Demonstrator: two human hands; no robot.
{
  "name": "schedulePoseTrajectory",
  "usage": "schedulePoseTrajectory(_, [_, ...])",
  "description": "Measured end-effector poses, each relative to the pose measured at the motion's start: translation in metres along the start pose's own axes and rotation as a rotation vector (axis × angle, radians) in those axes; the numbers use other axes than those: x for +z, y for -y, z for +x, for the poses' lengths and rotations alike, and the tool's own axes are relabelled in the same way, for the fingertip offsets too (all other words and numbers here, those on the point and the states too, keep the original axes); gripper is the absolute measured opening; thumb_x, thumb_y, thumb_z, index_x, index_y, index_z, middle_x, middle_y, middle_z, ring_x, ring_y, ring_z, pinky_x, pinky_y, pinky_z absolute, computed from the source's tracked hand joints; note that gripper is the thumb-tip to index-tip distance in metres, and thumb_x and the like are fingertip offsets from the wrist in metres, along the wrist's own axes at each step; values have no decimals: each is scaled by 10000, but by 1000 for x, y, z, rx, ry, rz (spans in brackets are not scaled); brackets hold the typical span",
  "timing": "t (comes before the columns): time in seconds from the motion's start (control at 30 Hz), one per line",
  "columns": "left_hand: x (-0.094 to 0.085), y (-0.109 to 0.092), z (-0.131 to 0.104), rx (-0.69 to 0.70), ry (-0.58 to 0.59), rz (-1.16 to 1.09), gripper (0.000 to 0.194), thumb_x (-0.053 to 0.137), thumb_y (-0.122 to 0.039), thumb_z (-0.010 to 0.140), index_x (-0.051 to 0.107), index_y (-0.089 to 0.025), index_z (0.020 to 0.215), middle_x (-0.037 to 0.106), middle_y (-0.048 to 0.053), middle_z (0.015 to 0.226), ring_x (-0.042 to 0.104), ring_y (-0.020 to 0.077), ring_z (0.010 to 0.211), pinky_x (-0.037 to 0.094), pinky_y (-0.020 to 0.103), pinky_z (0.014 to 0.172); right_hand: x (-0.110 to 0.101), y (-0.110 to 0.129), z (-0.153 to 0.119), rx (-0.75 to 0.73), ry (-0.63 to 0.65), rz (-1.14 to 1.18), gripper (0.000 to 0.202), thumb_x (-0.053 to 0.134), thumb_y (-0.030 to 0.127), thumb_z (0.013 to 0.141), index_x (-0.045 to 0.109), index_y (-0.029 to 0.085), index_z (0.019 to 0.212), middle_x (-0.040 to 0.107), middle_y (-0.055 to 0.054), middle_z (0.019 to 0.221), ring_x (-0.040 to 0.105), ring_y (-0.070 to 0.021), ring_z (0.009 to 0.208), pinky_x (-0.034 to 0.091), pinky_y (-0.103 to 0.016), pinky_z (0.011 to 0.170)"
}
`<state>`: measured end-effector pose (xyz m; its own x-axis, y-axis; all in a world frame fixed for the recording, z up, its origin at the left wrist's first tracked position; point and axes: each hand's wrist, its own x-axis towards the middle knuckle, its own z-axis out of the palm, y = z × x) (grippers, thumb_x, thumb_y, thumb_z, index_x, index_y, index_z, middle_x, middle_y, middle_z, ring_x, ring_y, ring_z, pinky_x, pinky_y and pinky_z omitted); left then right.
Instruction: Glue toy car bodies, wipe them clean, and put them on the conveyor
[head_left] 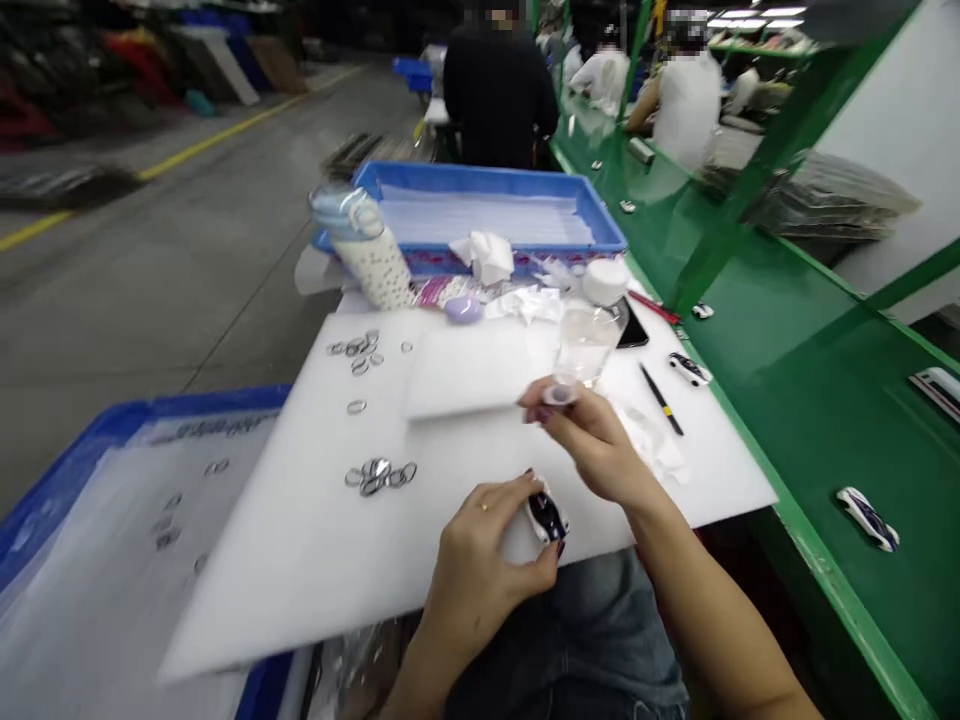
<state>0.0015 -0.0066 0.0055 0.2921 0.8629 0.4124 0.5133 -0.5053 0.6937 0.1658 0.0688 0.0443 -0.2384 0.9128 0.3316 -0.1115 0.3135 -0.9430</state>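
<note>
Near blue crate (45,490) cut off by our left edge, toy car (546,517) partly hidden in our left hand (480,560), small piece in our right hand's fingertips (541,412) too blurred to identify, co-workers' faces blurred.

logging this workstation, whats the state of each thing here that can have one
left hand: closed on small white and dark toy car
right hand: pinching a small pale round piece
clear plastic bottle with white cap: capped, upright
patterned drinking bottle: lid on, upright
blue plastic tray: lined with white sheets
silver metal rings: loose on white foam board
black pen: lying flat
</note>
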Motion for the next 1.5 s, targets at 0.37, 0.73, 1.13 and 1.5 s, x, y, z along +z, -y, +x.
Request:
schedulePoseTrajectory(0.37, [3, -6, 6, -216, -95, -194, 395, 666, -154, 657, 735, -192, 1045, 767, 54, 1020, 679, 245, 884, 592, 422, 770, 27, 30, -34, 67, -45, 510, 661, 314, 792, 850, 274, 213, 535, 185, 52, 462, 205, -108, 430, 266, -299, 463])
schedulePoseTrajectory(0.73, [6, -5, 6, -185, -134, -172, 366, 687, -185, 666, 743, -141, 1025, 768, 73, 977, 678, 238, 859, 588, 407, 753, 30, 25, -34, 76, -63, 569, 638, 360, 749, 850, 248, 214, 522, 139, 55, 430, 170, -98, 401, 235, -284, 445])
schedulePoseTrajectory(1.13, [5, -5, 5, -199, -118, -167, 375, 702, -200, 680, 738, -160, 1051, 766, 64, 1003, 680, 246, 896, 587, 416, 766, 32, 24, -41, 74, -120, 478, 618, 319, 739, 855, 230, 224, 526, 143, 45, 443, 184, -118, 412, 228, -304, 460])
schedulePoseTrajectory(1.5, [5, -5, 5, -193, -127, -138, 366, 730, -205, 673, 742, -131, 1032, 767, 76, 989, 682, 238, 893, 585, 398, 784, 33, 29, -46, 81, -151, 453, 626, 353, 737, 881, 244, 214, 555, 185, 42, 473, 189, -111, 441, 252, -322, 495])
